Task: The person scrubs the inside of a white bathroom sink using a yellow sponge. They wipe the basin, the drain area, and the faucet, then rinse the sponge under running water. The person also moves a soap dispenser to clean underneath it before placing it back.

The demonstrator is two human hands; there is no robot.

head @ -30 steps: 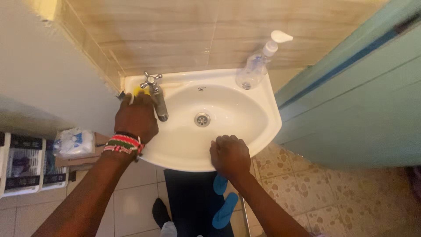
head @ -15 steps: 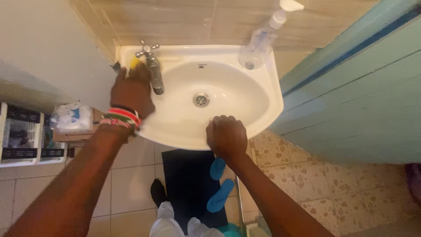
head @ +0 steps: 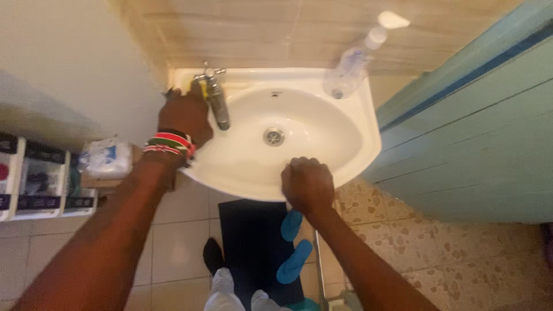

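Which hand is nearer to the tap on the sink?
Left. The left hand is right beside the tap, at its left; the right hand grips the sink front rim.

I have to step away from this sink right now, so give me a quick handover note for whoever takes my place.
Left hand: on the sink's back-left ledge beside the metal tap, closed over something yellow; what it is cannot be told.
Right hand: fisted on the sink's front rim, nothing visible in it.
Clear pump bottle stands at the back-right corner.
Done: no water is visibly running and the basin looks bare around the drain.
Left: the work at the tap ledge; front rim and bottle corner untouched at this moment.
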